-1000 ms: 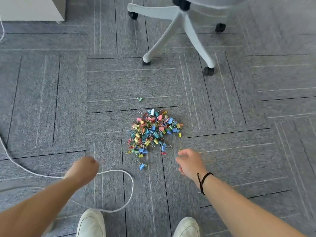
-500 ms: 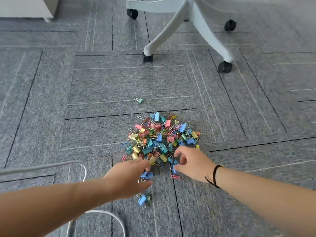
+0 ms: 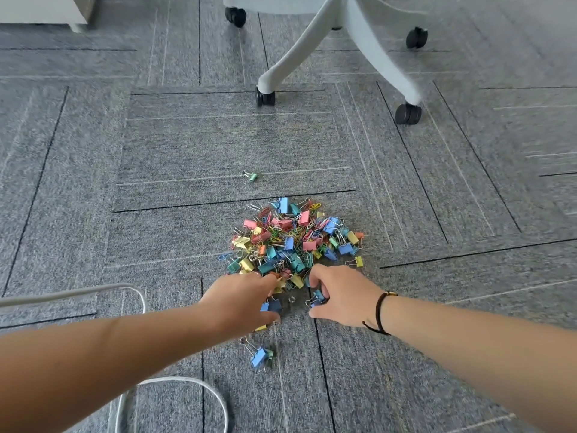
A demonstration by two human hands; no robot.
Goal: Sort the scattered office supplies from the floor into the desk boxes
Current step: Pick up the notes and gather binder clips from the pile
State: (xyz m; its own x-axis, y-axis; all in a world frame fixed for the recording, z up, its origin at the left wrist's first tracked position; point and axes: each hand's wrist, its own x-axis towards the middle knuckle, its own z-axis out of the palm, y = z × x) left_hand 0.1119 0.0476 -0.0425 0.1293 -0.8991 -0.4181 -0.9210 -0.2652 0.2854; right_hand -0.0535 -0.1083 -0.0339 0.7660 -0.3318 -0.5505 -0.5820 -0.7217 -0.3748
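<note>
Cable (image 3: pixel 175 382), white, lies in a loop on the grey carpet (image 3: pixel 78 198) at the left, and a pale furniture corner (image 3: pixel 43 10) stands at the top left edge. No box is in view and no writing can be read on any object.

Going right, the left hand (image 3: pixel 240 300) reaches to the near edge of the pile of clips (image 3: pixel 293 242). Its fingers are curled down over the clips at this edge, and a dark blue binder clip (image 3: pixel 272 306) shows just under them; I cannot tell if the fingers really hold it. Nearer to the person, a light blue binder clip (image 3: pixel 259 357) lies alone on the carpet, apart from the pile.

The pile is a heap of binder clips and paper clips in pink, yellow, blue, green and orange. Beyond it, a single green clip (image 3: pixel 251 175) lies alone, and further away stands the chair base (image 3: pixel 337 48) with black castors.

At the right, the right hand (image 3: pixel 342 296), with a dark band (image 3: pixel 379 310) on its wrist, pinches a blue binder clip (image 3: pixel 318 297) between curled fingers and thumb, at the near right edge of the pile.
</note>
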